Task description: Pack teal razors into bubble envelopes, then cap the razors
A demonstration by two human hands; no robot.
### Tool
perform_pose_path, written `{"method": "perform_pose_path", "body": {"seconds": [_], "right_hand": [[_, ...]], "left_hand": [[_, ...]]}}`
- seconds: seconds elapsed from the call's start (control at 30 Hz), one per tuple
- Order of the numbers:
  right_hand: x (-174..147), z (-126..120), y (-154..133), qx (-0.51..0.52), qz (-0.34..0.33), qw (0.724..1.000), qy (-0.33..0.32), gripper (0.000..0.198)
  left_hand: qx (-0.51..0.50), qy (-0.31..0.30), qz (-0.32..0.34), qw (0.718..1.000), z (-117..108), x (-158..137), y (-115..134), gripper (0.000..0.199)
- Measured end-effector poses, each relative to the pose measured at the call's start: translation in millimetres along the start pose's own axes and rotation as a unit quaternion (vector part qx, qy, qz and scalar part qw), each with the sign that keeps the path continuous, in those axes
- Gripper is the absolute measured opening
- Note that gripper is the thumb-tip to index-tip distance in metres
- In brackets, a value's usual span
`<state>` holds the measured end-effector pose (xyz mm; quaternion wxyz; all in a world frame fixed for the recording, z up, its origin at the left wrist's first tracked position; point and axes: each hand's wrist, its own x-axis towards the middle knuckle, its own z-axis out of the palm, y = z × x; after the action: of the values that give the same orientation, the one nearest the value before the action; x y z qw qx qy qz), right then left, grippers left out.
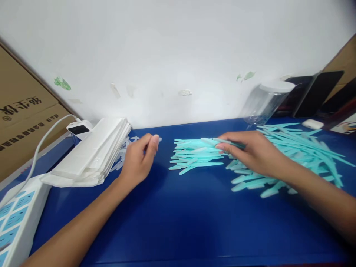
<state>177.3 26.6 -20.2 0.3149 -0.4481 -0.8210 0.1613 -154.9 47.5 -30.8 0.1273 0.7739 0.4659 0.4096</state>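
Observation:
My left hand point(140, 155) is closed in a pinch, a small translucent blade cap point(160, 139) just peeking out at its fingertips. Behind it lie several similar loose translucent pieces, partly covered by the hand. My right hand point(250, 150) grips a teal eyebrow razor point(213, 141) between thumb and fingers, its pale end pointing left. That razor is held over a row of teal razors point(191, 155) lying side by side on the blue table point(178, 218). Under and beyond my right wrist spreads a larger loose heap of teal razors point(294, 148).
At left are a stack of white packets point(91, 152), a small white device point(80, 129) with a cable, a power strip point(19, 218) and a cardboard box point(25, 111). A clear jar point(264, 102), dark phone-like slabs point(318, 92) and a white case point(313, 124) stand right.

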Motion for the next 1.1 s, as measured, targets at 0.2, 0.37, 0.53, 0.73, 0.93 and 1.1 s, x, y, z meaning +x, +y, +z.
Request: {"method": "perform_pose_path", "body": {"seconds": [0.2,0.37,0.53,0.73,0.93,1.1], "right_hand": [[-3.0,20.6,-17.7,0.021,0.035,0.998,0.054,0.031],[-6.9,31.3,-33.5,0.029,0.043,0.995,0.088,0.027],[-9.8,33.0,-29.7,0.010,0.001,0.999,0.048,0.025],[-11.2,35.6,-33.6,0.027,0.001,0.999,0.031,0.018],[-8.9,24.6,-29.7,0.057,0.011,0.998,0.004,0.023],[-5.7,4.9,-17.2,0.022,0.013,0.998,0.054,0.023]], "left_hand": [[-0.227,0.036,-0.178,0.957,18.3,-10.0,18.6,0.049],[-0.291,-0.078,-0.148,0.942,33.4,-28.4,39.5,0.044],[-0.292,-0.126,-0.079,0.945,29.7,-29.4,41.2,0.037],[-0.302,-0.148,-0.088,0.938,28.3,-26.0,44.2,0.036],[-0.297,-0.125,-0.057,0.945,28.1,-25.8,50.5,0.033],[-0.275,-0.073,-0.048,0.957,18.5,-19.7,42.5,0.033]]}}
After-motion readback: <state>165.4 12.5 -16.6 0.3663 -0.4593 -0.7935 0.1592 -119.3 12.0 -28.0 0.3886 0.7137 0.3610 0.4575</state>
